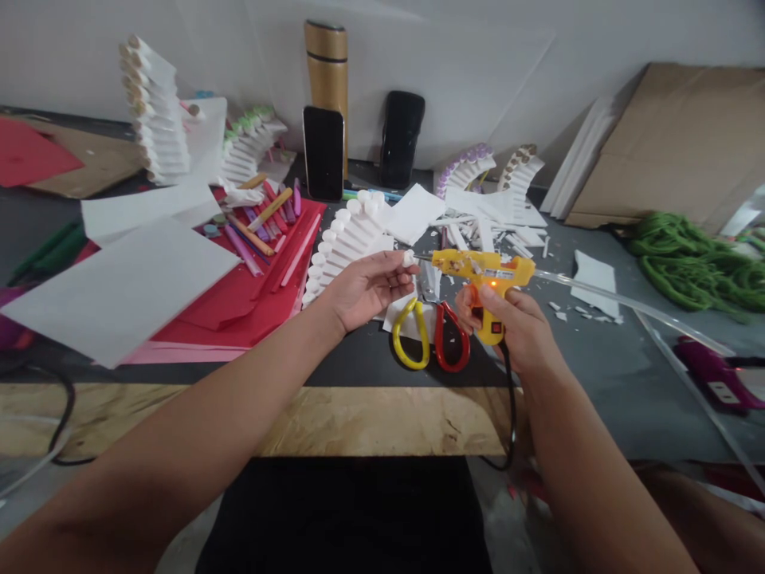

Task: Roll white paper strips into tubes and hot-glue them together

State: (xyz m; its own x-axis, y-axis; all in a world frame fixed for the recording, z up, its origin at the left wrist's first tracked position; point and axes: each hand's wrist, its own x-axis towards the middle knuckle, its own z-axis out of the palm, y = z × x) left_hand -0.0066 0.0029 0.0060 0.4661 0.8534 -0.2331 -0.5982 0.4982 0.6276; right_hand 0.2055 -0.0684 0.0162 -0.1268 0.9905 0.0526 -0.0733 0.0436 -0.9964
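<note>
My right hand (508, 323) is wrapped round the handle of a yellow hot glue gun (478, 267) whose orange light is on; a clear glue stick (610, 296) trails from its back to the right. The gun's nozzle points left and meets a small white foam piece (409, 257) pinched in the fingertips of my left hand (367, 285). Just behind my left hand lies a white foam staircase model (343, 239) topped with round white caps. Scissors with one yellow and one red handle (430, 333) lie on the mat below the glue gun.
Red and pink paper sheets (239, 299), a white board (119, 287) and coloured sticks (263, 219) lie at left. Other staircase models (152, 112), two phones (323, 151), a gold flask (327, 64), foam scraps (496, 223), cardboard (675, 143), green yarn (693, 255) and a purple tool (714, 371) surround the workspace.
</note>
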